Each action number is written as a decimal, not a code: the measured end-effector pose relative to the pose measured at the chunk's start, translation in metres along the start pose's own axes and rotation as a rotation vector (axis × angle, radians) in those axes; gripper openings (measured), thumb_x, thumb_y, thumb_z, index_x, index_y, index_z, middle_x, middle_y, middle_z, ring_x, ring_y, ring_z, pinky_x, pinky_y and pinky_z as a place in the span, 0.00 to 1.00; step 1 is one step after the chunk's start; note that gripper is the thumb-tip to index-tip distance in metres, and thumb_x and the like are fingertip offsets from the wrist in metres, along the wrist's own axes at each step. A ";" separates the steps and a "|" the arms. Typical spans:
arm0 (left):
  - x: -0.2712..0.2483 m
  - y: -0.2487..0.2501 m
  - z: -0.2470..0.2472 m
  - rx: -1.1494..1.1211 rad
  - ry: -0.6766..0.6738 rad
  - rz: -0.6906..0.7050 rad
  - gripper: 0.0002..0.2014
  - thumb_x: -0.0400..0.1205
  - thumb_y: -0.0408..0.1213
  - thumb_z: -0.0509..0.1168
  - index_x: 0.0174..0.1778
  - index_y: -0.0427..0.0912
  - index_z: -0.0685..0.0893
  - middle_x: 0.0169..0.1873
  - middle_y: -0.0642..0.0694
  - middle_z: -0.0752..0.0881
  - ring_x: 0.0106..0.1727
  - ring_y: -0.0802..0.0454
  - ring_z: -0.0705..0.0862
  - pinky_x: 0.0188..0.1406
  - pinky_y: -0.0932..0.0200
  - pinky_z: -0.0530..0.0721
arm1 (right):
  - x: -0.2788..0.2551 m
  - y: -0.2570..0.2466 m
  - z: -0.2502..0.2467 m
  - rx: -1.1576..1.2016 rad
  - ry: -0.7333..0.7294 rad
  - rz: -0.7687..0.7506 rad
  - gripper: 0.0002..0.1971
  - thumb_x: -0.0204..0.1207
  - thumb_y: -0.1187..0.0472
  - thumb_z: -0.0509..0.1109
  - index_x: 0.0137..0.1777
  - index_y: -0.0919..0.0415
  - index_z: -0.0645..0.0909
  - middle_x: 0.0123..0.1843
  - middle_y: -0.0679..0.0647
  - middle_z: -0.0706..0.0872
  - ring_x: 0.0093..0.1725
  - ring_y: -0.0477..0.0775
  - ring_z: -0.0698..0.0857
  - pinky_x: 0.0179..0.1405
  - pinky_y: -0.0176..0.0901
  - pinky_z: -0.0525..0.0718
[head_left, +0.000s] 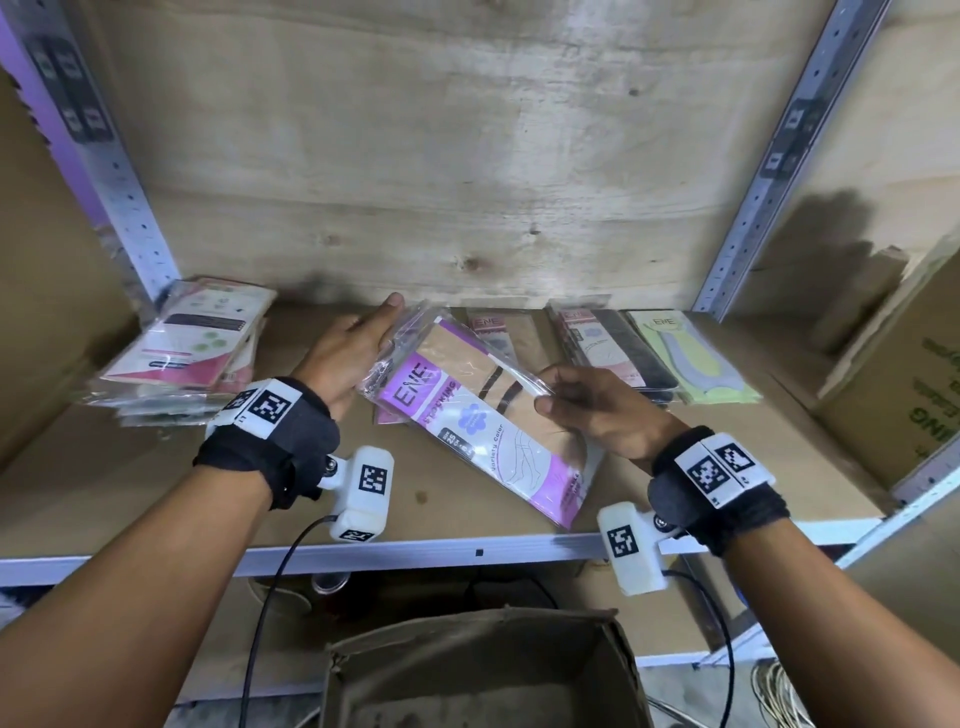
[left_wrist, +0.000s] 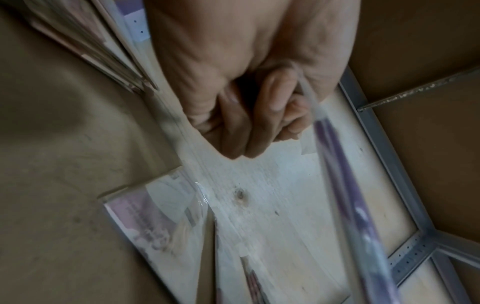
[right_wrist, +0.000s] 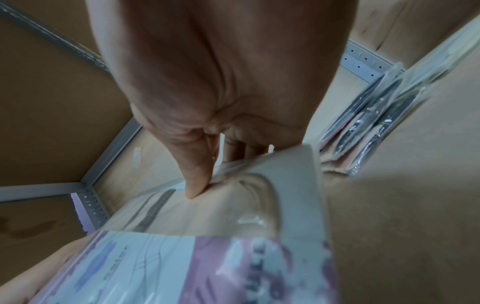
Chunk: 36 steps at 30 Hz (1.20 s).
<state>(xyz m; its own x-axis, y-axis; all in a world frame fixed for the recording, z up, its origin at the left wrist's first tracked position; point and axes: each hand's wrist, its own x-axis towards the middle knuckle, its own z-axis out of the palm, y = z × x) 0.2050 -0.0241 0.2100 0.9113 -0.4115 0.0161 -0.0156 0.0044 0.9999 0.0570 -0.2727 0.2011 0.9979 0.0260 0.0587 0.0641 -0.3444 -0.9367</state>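
2 hands hold 1 stocking packet (head_left: 483, 431) over the shelf (head_left: 753, 452): left hand (head_left: 348, 353) grips its corner, right hand (head_left: 597, 415) pinches its side. Best laid flat beside the other packets (head_left: 613, 348).

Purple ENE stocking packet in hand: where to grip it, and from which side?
Best bet: pinch the stocking packet midway along its right long edge, coming from the right, thumb on top and fingers beneath, as the right hand does. It is a flat, thin plastic sleeve held tilted above the shelf, so only the edges offer purchase; the left hand steadies the far corner.
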 end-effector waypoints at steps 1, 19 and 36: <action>-0.001 0.003 0.000 -0.039 -0.006 0.000 0.20 0.81 0.59 0.66 0.38 0.47 0.92 0.38 0.41 0.93 0.33 0.47 0.92 0.31 0.61 0.87 | 0.000 -0.001 -0.001 0.006 -0.005 -0.013 0.04 0.82 0.67 0.68 0.49 0.58 0.81 0.38 0.60 0.76 0.40 0.57 0.73 0.44 0.51 0.72; -0.010 0.012 0.002 -0.050 -0.084 -0.023 0.22 0.82 0.61 0.64 0.35 0.49 0.93 0.34 0.45 0.92 0.30 0.51 0.90 0.27 0.66 0.84 | -0.003 -0.003 -0.002 0.090 -0.008 0.002 0.02 0.81 0.67 0.69 0.50 0.65 0.82 0.39 0.63 0.75 0.39 0.59 0.76 0.38 0.48 0.76; -0.022 0.001 -0.004 0.216 -0.422 -0.244 0.19 0.74 0.59 0.74 0.55 0.51 0.88 0.44 0.46 0.94 0.47 0.45 0.93 0.47 0.57 0.91 | 0.035 -0.033 0.031 0.484 0.330 0.215 0.07 0.78 0.69 0.72 0.53 0.63 0.80 0.41 0.61 0.78 0.40 0.58 0.74 0.38 0.46 0.72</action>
<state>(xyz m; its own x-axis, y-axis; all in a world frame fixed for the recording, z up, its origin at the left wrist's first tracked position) 0.1865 -0.0110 0.2111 0.6552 -0.7079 -0.2638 0.0513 -0.3066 0.9504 0.0896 -0.2318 0.2233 0.9419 -0.3149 -0.1169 -0.0698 0.1571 -0.9851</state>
